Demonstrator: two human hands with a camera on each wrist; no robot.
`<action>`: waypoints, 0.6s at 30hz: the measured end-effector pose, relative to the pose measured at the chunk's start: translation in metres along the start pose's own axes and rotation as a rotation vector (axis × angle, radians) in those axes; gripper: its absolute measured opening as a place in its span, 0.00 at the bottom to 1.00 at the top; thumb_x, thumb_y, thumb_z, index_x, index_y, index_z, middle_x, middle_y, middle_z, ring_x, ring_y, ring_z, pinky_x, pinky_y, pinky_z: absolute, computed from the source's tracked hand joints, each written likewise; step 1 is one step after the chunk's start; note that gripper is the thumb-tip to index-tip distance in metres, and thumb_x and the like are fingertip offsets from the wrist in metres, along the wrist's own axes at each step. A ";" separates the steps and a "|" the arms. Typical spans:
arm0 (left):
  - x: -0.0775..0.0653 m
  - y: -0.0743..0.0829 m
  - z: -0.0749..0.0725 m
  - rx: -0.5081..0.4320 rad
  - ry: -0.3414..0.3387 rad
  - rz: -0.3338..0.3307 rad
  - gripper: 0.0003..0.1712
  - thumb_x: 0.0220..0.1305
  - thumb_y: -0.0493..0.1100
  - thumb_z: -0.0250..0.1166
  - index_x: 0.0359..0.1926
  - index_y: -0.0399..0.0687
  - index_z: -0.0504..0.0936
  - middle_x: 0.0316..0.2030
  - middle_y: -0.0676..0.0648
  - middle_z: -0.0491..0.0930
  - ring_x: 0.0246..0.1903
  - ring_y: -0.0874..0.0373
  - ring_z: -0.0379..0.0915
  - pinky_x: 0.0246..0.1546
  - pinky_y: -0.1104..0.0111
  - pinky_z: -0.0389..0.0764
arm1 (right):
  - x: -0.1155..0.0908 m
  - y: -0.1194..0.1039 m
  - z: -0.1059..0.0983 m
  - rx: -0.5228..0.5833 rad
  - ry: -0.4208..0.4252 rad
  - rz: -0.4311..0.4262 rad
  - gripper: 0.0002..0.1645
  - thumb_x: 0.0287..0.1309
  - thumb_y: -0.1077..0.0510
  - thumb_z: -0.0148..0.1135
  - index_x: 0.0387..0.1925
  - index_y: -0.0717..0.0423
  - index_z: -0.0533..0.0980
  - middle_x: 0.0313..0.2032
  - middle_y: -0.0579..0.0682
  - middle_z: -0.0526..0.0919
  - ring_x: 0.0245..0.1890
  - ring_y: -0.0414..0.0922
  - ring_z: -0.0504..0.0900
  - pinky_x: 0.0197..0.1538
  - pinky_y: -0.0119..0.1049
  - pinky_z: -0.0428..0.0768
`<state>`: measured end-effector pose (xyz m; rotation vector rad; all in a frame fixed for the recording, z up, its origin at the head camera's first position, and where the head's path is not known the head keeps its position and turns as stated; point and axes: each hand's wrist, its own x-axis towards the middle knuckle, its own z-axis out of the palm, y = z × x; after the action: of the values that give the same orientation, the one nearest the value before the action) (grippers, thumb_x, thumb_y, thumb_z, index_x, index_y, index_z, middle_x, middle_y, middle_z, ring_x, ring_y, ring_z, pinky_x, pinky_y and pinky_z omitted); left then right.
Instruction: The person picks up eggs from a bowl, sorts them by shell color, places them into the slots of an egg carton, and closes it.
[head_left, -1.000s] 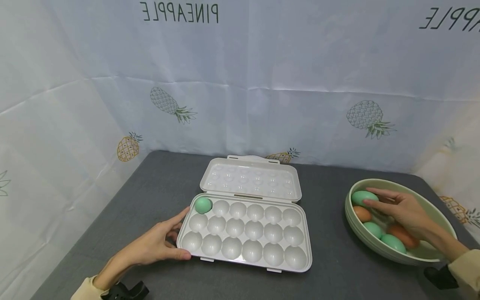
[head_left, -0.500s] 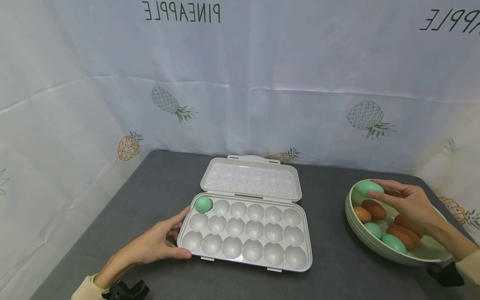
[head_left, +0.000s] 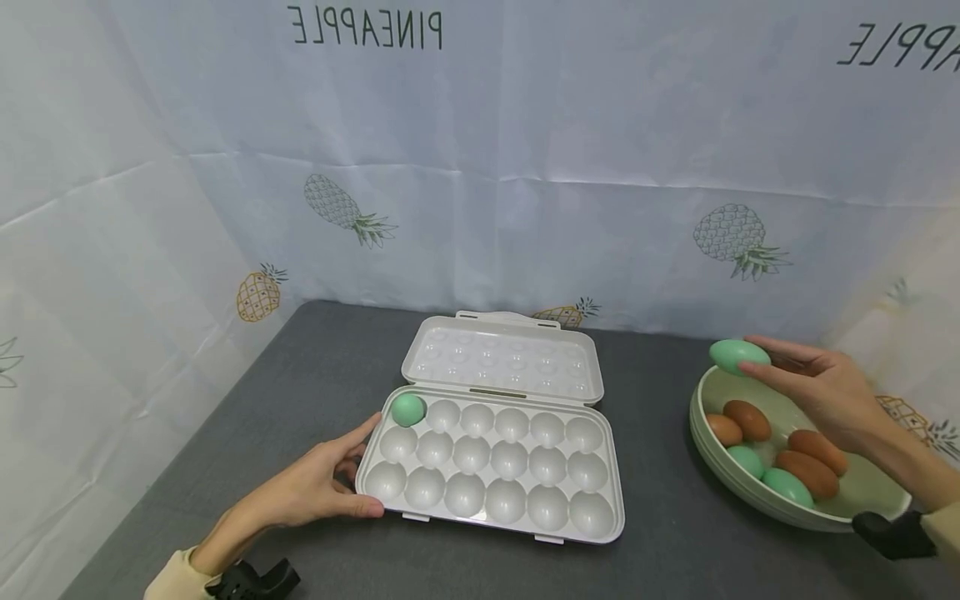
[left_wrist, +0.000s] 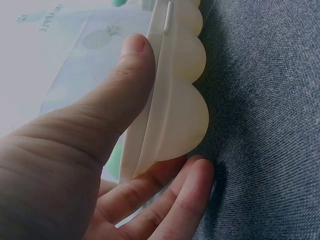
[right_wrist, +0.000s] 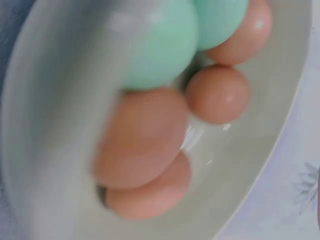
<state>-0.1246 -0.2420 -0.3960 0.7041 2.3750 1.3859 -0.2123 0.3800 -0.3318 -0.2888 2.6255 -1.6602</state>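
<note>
My right hand (head_left: 832, 396) pinches a green egg (head_left: 729, 356) between thumb and fingers, just above the far left rim of a pale green bowl (head_left: 873, 496). Inside that bowl lie several brown eggs (head_left: 806, 473) and two green eggs (head_left: 786, 487); the right wrist view shows them close up. A white egg box (head_left: 471, 457) lies with its lid folded back, a green egg (head_left: 407, 409) in its far left well. My left hand (head_left: 315, 487) grips the box's left end. In the left wrist view its thumb (left_wrist: 132, 75) presses the rim, and fingers (left_wrist: 190, 195) curl underneath.
The box lid (head_left: 502, 358) lies flat behind the wells, toward the curtain (head_left: 480, 242) printed with pineapples. Dark grey tabletop (head_left: 652, 467) separates the box from the bowl. A black wrist strap (head_left: 255, 581) sits at the left sleeve.
My right hand has lifted the green egg up from inside the bowl to above its rim, uncovering brown eggs. The left hand and the box have stayed put.
</note>
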 end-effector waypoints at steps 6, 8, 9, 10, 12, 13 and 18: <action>0.000 -0.001 0.001 0.016 0.004 0.001 0.67 0.58 0.47 0.78 0.78 0.24 0.39 0.54 0.29 0.81 0.37 0.69 0.82 0.33 0.70 0.85 | 0.005 -0.003 0.015 0.375 -0.073 -0.132 0.31 0.69 0.76 0.52 0.70 0.55 0.73 0.61 0.32 0.82 0.60 0.25 0.78 0.52 0.24 0.83; 0.000 -0.001 0.001 0.019 0.003 0.002 0.67 0.58 0.47 0.78 0.78 0.24 0.39 0.54 0.29 0.81 0.37 0.69 0.82 0.33 0.70 0.85 | 0.006 -0.005 0.019 0.362 -0.055 -0.130 0.32 0.69 0.76 0.53 0.69 0.53 0.73 0.61 0.32 0.82 0.58 0.27 0.80 0.50 0.25 0.84; 0.000 -0.001 0.001 0.020 0.003 0.002 0.67 0.58 0.47 0.78 0.78 0.25 0.39 0.54 0.29 0.81 0.37 0.69 0.82 0.33 0.70 0.84 | 0.007 -0.007 0.020 0.354 -0.055 -0.129 0.32 0.69 0.75 0.53 0.70 0.53 0.73 0.61 0.32 0.82 0.58 0.28 0.81 0.50 0.25 0.84; 0.000 -0.001 0.001 0.020 0.003 0.001 0.67 0.58 0.47 0.78 0.78 0.25 0.39 0.54 0.29 0.81 0.37 0.69 0.82 0.33 0.70 0.84 | 0.008 -0.008 0.021 0.339 -0.054 -0.127 0.32 0.69 0.75 0.53 0.70 0.53 0.72 0.61 0.31 0.81 0.57 0.27 0.81 0.49 0.25 0.84; 0.000 -0.002 0.001 0.020 0.003 0.002 0.67 0.58 0.47 0.78 0.78 0.25 0.39 0.54 0.29 0.81 0.37 0.69 0.82 0.34 0.70 0.84 | 0.010 -0.011 0.023 0.337 -0.060 -0.122 0.32 0.69 0.74 0.54 0.71 0.51 0.72 0.61 0.31 0.81 0.56 0.28 0.82 0.49 0.26 0.84; 0.000 -0.002 0.000 0.023 0.003 0.002 0.67 0.58 0.47 0.78 0.78 0.25 0.39 0.54 0.29 0.81 0.37 0.69 0.82 0.34 0.70 0.84 | 0.011 -0.011 0.023 0.355 -0.071 -0.129 0.32 0.70 0.74 0.53 0.71 0.51 0.72 0.60 0.32 0.82 0.55 0.30 0.83 0.49 0.26 0.84; 0.000 -0.001 0.000 0.024 0.005 0.003 0.67 0.58 0.47 0.78 0.78 0.25 0.39 0.54 0.30 0.82 0.37 0.69 0.82 0.34 0.70 0.84 | 0.017 -0.015 0.029 0.486 -0.137 -0.176 0.33 0.69 0.77 0.50 0.68 0.49 0.75 0.59 0.36 0.84 0.52 0.33 0.86 0.50 0.27 0.85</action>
<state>-0.1247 -0.2423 -0.3973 0.7113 2.3990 1.3636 -0.2230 0.3448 -0.3301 -0.5980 2.0636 -2.1712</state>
